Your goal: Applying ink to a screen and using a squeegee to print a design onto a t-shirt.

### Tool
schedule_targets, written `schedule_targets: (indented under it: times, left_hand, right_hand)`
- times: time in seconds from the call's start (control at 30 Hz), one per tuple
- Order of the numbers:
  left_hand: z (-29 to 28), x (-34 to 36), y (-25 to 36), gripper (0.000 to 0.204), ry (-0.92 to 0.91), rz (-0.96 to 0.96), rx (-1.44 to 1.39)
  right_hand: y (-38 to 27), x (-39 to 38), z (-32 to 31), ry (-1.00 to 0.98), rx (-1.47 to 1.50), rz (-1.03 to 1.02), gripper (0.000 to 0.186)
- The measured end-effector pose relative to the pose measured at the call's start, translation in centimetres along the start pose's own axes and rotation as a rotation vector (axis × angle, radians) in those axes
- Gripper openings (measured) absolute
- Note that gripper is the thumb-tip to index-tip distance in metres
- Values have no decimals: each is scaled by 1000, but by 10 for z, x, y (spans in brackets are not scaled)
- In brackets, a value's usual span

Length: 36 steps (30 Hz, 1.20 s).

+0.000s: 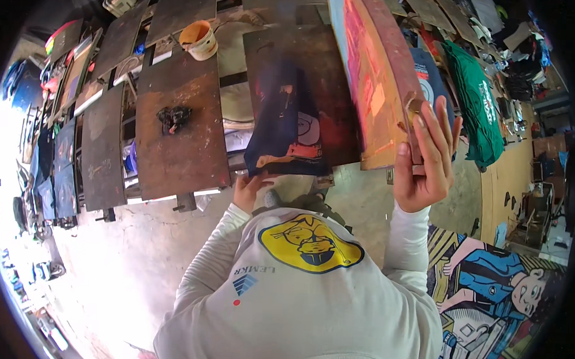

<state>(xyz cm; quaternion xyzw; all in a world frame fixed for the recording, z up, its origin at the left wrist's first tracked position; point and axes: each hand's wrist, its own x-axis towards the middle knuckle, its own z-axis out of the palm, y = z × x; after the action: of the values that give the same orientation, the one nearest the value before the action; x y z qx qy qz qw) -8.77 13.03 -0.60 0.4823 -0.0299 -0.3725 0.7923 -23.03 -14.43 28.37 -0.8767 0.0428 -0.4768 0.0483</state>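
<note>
A dark navy printed shirt point(296, 126) lies over a dark board in front of me, with a pale round print and an orange-red patch near its lower edge. My left hand point(249, 189) grips this near edge between thumb and fingers. To the right, a wooden-edged screen printing frame point(376, 81), stained orange, pink and purple, stands tilted up on its side. Against its near end, my right hand point(425, 159) holds it, thumb on one side and long fingers along the edge.
More dark boards point(182, 122) stand in a row at left, one bearing a crumpled black bundle point(174, 119). An orange-stained white bucket point(199, 41) sits farther back. Green cloth point(474, 104) and another blue printed shirt point(430, 74) lie right of the frame. A painted mural point(492, 294) is at lower right.
</note>
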Motion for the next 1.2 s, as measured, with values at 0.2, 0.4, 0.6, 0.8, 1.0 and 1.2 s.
schedule_targets:
  times: [0.2,0.4,0.6,0.8,1.0,1.2]
  left_hand:
    - [-105,15,-17,46,-92,73,1232]
    - [-140,13,35,52,-9,-458,578]
    - [-122,23,45,46,13,-345,-175]
    - [-91,65,62,56,-42,-416,134]
    - [-101,100,22,62,180,-342,253]
    - [-100,127,2,46,229,-489,473]
  right_hand:
    - [-6,-2,8,6,-19,-15,33]
    - [-10,-1,9,16,-7,-17,33]
    - [-9,-1,7,38,-27,9,33]
    - [-6,-1,2,54,-36,17,34]
    - [-8,0,-1,39,-54,52,36]
    - [0,-5,-2,74,-15,60,33]
